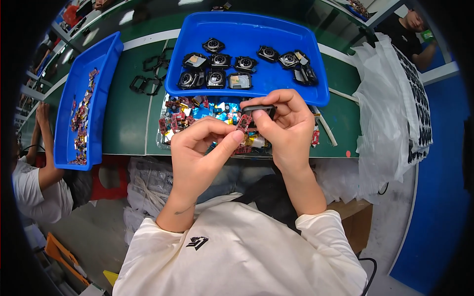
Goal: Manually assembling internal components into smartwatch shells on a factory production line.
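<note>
Between the thumb and forefinger of my left hand (200, 150) is a small red circuit board (243, 122). My right hand (290, 127) grips a dark smartwatch case (258, 108) by its edge, thumb on the near side. The two pieces are close together; whether they are joined I cannot tell. Below both hands lies a clear tray (162, 140) heaped with red circuit boards, silver and blue foil-like parts. Just beyond, a large blue tray (247, 22) holds several black watch cases (219, 60), some with round sensor backs showing.
A narrow blue bin (109, 64) with more red boards stands at the left. Black frames (144, 85) lie on the green table (129, 116) beside it. Stacked plastic-wrapped sheets (382, 98) hang over the right edge. Other people sit at the left and far right.
</note>
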Motion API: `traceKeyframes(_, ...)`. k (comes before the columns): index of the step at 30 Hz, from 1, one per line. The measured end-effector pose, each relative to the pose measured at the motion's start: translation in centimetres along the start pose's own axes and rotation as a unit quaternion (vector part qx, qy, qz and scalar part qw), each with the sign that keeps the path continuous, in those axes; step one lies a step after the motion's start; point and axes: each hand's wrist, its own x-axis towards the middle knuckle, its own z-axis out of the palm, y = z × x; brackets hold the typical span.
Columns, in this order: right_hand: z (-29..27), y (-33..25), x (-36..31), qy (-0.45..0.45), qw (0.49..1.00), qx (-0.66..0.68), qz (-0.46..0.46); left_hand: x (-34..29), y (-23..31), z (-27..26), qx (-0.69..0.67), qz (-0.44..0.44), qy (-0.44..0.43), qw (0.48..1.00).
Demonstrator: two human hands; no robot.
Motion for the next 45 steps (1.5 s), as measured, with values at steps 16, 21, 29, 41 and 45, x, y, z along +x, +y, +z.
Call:
traceKeyframes(16, 0.2, -0.2, -0.4, -0.051, 0.996, -0.045, -0.058, 0.3, -0.9, 0.1, -0.099, -0.114, 0.040, 0.988)
traceKeyframes(21, 0.1, -0.7, -0.5, -0.034, 0.999, -0.017, -0.007, 0.8, -0.6, 0.5, -0.094, -0.101, 0.050, 0.989)
traceKeyframes(29, -1.3, -0.7, 0.0, -0.037, 0.999, 0.018, 0.003, 4.1, 1.8, 0.2, 0.247, 0.033, -0.087, 0.964)
traceKeyframes(41, -3.0, -0.9, 0.6, -0.088, 0.981, -0.172, -0.015, 33.8, -3.9, 8.6, 0.436, 0.063, -0.137, 0.887)
traceKeyframes(45, -2.5, -0.6, 0.7, -0.123, 0.949, -0.271, -0.099, 40.7, -11.1, 13.5, 0.515, -0.074, -0.131, 0.844)
